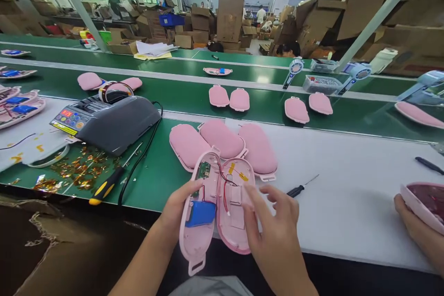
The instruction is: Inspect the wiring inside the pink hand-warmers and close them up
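Observation:
An opened pink plastic casing lies in two halves between my hands, joined by thin wires. My left hand grips the left half by its outer edge, thumb over the rim. That half carries a green circuit board and a blue battery pack. In the right half are strips of yellow tape, a red wire with a white plug, and a pale flat piece. My right hand is over this half's right edge, fingers apart; whether the fingertips touch it is unclear.
Closed pink casings lie just beyond. A grey tape dispenser, yellow-black screwdriver and tape scraps are at left. A small screwdriver lies right. Another person's hand holds a casing at far right. More casings sit on the green conveyor.

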Tool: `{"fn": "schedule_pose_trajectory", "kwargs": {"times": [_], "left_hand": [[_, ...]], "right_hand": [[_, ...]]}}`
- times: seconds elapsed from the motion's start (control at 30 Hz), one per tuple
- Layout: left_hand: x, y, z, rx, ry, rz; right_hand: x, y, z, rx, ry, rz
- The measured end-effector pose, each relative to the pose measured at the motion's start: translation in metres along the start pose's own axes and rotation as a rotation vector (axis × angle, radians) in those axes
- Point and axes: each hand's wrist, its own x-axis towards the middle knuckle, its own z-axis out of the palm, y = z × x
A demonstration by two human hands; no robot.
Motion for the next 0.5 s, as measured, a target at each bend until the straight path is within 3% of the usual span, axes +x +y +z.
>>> {"fn": "schedule_pose_trajectory", "kwargs": {"times": [0.1,0.2,0.33,0.43,0.5], "left_hand": [[0.002,0.0,0.0,0.0,-0.028,-0.073],[0.001,-0.003,0.004,0.06,-0.084,0.0],[-0.003,-0.009,0.009,0.198,-0.108,0.184],[-0.001,-0.008,0.005,0.244,-0.122,0.21],[0.003,-0.007,0.0,0.268,-0.128,0.199]], "right_hand": [[0.001,-0.005,-0.008,-0.073,-0.14,-0.183],[0.004,-0.013,-0.007,-0.069,-0.173,-0.149],[0.012,-0.018,0.004,0.12,-0.123,-0.141],[0.025,-0.019,0.008,0.268,-0.115,-0.113],[0.035,-0.02,0.007,0.37,-0.177,-0.032]]}}
